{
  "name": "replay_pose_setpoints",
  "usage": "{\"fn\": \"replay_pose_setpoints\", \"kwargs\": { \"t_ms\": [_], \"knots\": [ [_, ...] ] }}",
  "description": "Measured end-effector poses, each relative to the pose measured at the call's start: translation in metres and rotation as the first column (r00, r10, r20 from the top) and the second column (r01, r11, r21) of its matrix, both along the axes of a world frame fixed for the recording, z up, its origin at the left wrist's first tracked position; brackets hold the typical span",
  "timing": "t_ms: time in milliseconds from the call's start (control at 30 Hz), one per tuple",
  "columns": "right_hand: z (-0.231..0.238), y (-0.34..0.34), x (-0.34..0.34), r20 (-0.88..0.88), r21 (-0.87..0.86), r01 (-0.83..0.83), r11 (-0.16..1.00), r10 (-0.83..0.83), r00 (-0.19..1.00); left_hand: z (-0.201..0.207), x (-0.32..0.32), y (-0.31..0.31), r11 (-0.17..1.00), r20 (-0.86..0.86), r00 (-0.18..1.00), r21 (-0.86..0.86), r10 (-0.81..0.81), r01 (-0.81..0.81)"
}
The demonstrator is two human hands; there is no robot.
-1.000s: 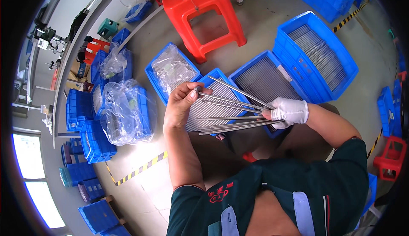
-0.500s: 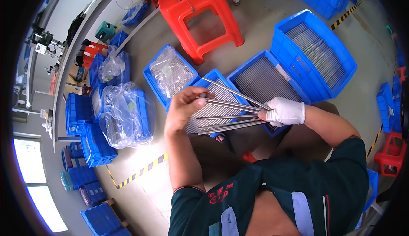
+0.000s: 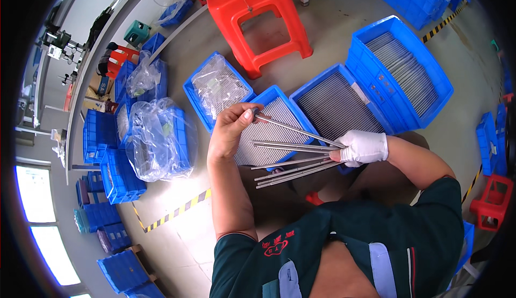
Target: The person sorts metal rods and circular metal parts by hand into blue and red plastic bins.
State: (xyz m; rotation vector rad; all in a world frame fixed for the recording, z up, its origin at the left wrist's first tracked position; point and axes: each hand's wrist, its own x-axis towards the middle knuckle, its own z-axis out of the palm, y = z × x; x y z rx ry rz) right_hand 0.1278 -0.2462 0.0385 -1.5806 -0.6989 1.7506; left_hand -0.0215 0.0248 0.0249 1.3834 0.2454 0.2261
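Note:
Several slim metal rods point(image 3: 298, 148) fan out leftward from my right hand point(image 3: 364, 147), which wears a white glove and is closed round their right ends. My bare left hand point(image 3: 232, 128) pinches a small dark piece point(image 3: 255, 112) between thumb and fingers at the left end of the uppermost rod. What that piece is cannot be made out. The other rods' left ends stick out free below this hand. Under the rods lies a blue crate point(image 3: 299, 114) filled with rows of similar rods, partly hidden by my left hand.
More blue crates of rods stand right of it, a middle one point(image 3: 348, 74) and a taller stack point(image 3: 371, 85). A red stool point(image 3: 252, 61) bears a dark flat object. To the left are plastic-covered crates point(image 3: 161, 142) and yellow-black floor tape point(image 3: 180, 212).
The uppermost rod's left end has swung down to my left fingertips. The rods below have dropped and spread slightly. My right hand keeps its grip, and the view has shifted a little.

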Motion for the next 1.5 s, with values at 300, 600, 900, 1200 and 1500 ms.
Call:
{"fn": "replay_pose_setpoints", "kwargs": {
  "t_ms": [300, 600, 900, 1200, 1500],
  "knots": [
    [-0.005, -0.005, -0.005, -0.199, -0.02, -0.019, 1.0, 0.015, 0.98, 0.004, 0.004, -0.019, 0.971, 0.058, 0.98, -0.138, -0.19, 0.196],
    [-0.022, 0.0, 0.008, -0.027, 0.278, 0.072, 0.958, -0.067, 0.997, -0.011, -0.023, 0.017, 0.694, -0.094, 0.812, -0.469, 0.575, -0.546],
    [-0.029, 0.067, -0.022, 0.425, 0.055, -0.33, 0.943, 0.277, 0.862, 0.005, -0.027, -0.01, 0.851, 0.219, 0.91, -0.48, 0.351, -0.213],
    [-0.053, 0.248, -0.09, 0.029, 0.437, -0.042, 0.899, 0.033, 0.999, 0.022, -0.085, 0.015, 0.401, 0.286, 0.384, -0.001, 0.878, -0.916],
    [-0.254, 0.354, -0.107, -0.207, 0.075, 0.629, 0.774, -0.605, 0.769, 0.036, -0.153, -0.01, 0.541, 0.224, 0.513, -0.556, 0.829, -0.631]
  ]
}}
